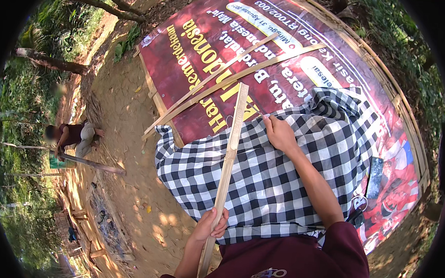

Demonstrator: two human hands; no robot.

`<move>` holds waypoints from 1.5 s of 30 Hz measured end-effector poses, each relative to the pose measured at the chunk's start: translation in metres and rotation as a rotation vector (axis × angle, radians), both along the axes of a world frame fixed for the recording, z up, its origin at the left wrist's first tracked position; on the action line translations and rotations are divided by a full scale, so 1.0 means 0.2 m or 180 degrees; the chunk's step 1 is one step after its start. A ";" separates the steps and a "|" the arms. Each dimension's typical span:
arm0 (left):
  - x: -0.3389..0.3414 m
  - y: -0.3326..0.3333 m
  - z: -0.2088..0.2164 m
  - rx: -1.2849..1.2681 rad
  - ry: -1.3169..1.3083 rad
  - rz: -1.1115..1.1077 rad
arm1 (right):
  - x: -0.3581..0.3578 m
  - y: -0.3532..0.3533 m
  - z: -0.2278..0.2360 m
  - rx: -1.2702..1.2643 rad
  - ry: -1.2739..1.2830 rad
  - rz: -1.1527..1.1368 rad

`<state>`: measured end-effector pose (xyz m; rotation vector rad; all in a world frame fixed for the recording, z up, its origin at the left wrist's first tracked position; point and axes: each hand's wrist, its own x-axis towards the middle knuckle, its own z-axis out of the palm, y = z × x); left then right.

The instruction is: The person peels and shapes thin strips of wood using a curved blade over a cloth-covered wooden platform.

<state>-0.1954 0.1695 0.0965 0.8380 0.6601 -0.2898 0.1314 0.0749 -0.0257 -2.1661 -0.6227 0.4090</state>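
Note:
A long pale bamboo slat [230,144] slants up in front of me, its far end above a printed banner. My left hand [208,227] wraps round its lower part. To the right of the slat, my right hand [280,133] is closed in a pinch over a black-and-white checked cloth [274,190]. A thin dark tip shows at its fingers, too small to name. The cloth lies spread across my lap, and the slat crosses in front of it.
The dark red banner [185,79] lies on a bamboo-edged platform, with two thin bamboo strips [244,73] across it. A dark flat object [375,177] and a keyring [359,202] lie at right. Another person [80,134] crouches at left near a long piece of wood [96,165].

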 end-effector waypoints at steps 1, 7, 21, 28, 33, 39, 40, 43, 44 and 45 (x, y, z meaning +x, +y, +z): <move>0.01 -0.01 -0.01 0.0144 0.0101 0.0039 | -0.01 0.00 -0.01 -0.0051 -0.0044 0.0012; 0.08 0.00 -0.08 0.0795 0.0281 0.0419 | -0.01 0.01 -0.02 0.0224 0.0012 0.0052; 0.30 -0.01 -0.31 0.1375 0.0728 0.1016 | -0.55 0.02 0.10 0.1009 -0.0520 0.2357; 0.35 -0.01 -0.31 0.1335 0.0855 0.1263 | -0.51 0.02 0.10 0.1000 -0.0426 0.2276; 0.38 0.01 -0.29 0.1416 0.0628 0.1298 | -0.48 0.03 0.10 0.1425 0.0714 0.1659; 0.41 -0.02 -0.37 0.2131 0.0547 0.1191 | -0.44 0.04 0.06 0.1583 0.1215 0.1471; 0.40 -0.02 -0.39 0.2348 0.0487 0.1136 | -0.44 0.04 0.05 0.1540 0.1099 0.1517; 0.38 0.00 -0.42 0.2595 0.0415 0.1015 | -0.45 0.04 0.04 0.1470 0.0922 0.1603; 0.38 0.00 -0.40 0.2616 0.0407 0.0985 | -0.44 0.04 0.05 0.1488 0.0978 0.1597; 0.39 -0.01 -0.38 0.2453 0.0427 0.0930 | -0.44 0.04 0.05 0.1507 0.1035 0.1593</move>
